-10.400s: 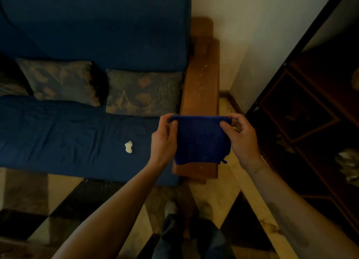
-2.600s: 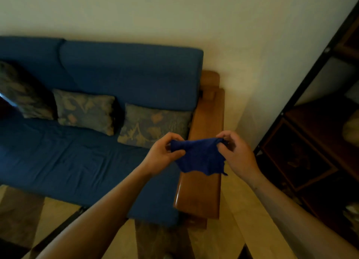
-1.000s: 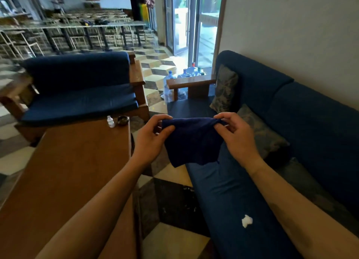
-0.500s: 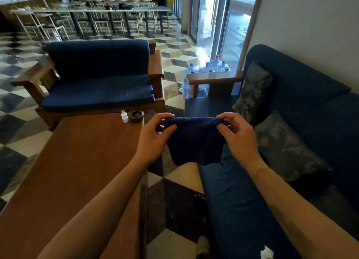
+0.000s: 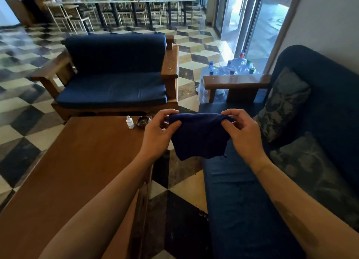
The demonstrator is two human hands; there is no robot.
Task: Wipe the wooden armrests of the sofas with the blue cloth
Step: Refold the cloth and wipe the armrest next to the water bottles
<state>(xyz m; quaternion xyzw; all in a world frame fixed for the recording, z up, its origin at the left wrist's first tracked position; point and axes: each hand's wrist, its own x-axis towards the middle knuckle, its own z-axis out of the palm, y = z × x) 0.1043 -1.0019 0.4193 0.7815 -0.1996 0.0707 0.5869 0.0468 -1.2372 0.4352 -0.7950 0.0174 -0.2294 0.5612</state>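
Observation:
The blue cloth (image 5: 198, 135) hangs folded in front of me, pinched at its top corners by my left hand (image 5: 158, 133) and my right hand (image 5: 242, 131). It is held in the air above the floor gap and the long sofa's seat (image 5: 242, 200). That sofa's far wooden armrest (image 5: 236, 81) lies beyond the cloth. Across the room stands a small blue sofa (image 5: 114, 80) with a speckled right armrest (image 5: 171, 64) and a left armrest (image 5: 52, 68).
A wooden coffee table (image 5: 68, 171) fills the left foreground, with a small white bottle (image 5: 129, 122) and a dark ashtray (image 5: 143, 121) at its far edge. Water bottles (image 5: 233, 66) cluster behind the far armrest. Patterned cushions (image 5: 281, 103) lean on the long sofa. Checkered floor runs between.
My view has swung from the sofa's right-end armrest round to the room, then shifted slightly closer to the far armrest. Both hands keep the cloth stretched between them.

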